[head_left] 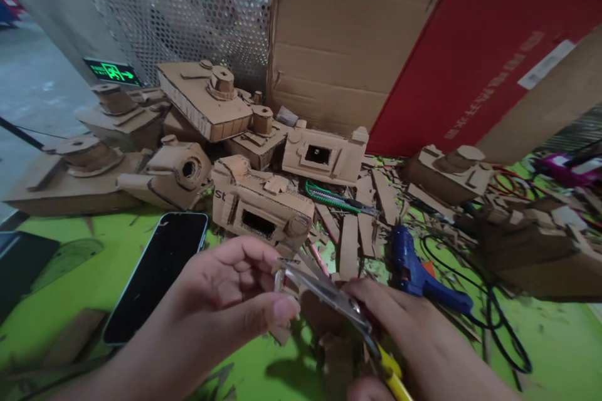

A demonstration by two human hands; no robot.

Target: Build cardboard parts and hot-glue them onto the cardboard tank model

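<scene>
My right hand [404,319] grips a pair of scissors [338,304] with yellow handles, its blades pointing up and left. Between thumb and fingers, my left hand [226,294] pinches a small cardboard piece [288,276]. The scissor blades reach this piece; whether they cut into it I cannot make out. Just beyond both hands stands a cardboard camera model [266,200] with a rectangular opening. A dark phone [157,276] lies left of my left hand. To the right of my right hand rests a blue glue gun [423,276] with a black cord.
Several cardboard models [207,103] crowd the back left, and others [449,172] stand at right. Loose cardboard strips [348,244] and a green utility knife [336,197] lie mid-table. Behind rise a cardboard sheet [348,31], a red panel [480,44] and perforated metal [188,12].
</scene>
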